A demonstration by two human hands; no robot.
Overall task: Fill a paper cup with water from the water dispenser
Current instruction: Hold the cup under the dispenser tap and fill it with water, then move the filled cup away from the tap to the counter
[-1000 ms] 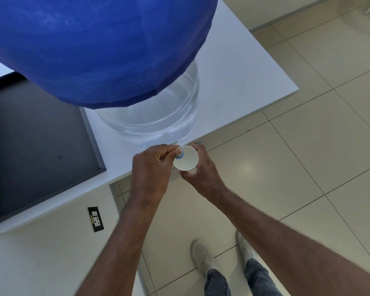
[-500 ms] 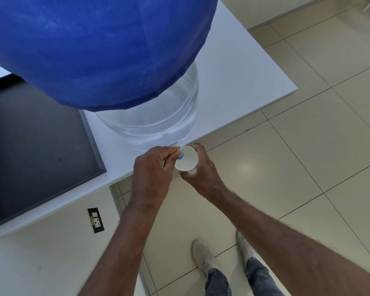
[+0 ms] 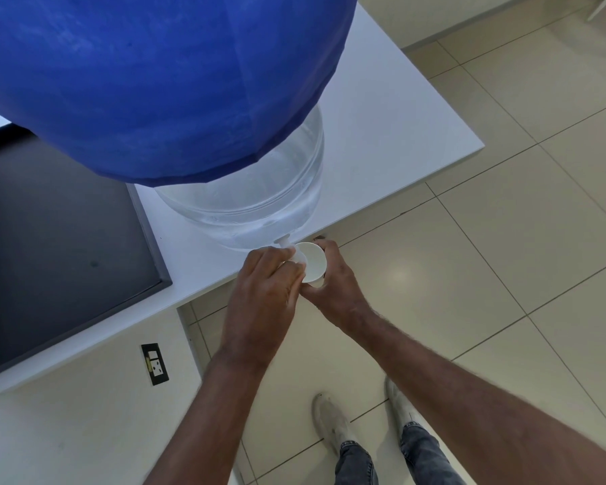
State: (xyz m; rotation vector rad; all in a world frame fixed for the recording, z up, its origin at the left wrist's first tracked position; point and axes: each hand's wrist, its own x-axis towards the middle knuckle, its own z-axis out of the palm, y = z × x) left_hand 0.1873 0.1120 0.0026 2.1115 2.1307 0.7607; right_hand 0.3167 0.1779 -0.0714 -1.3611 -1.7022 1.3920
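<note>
Small white paper cup gripped by right hand under white plastic tap of clear water dispenser at white worktop edge. Tap grasped by left hand fingers. Water level cannot be seen; filling judged underway, unfinished.

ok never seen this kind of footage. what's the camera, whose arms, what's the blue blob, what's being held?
There is no robot here. One wide-angle camera sits on a person's head and looks down, so you see their own arms, jeans and shoes over a tiled floor.

The blue blob is a cloth cover over a big clear water bottle, which stands on a white table near its edge. A dark flat panel lies on the table to the left.

The right hand holds a white paper cup just off the table edge. The left hand is on the small white tap at the bottle's base. Whether water is flowing cannot be seen.
</note>
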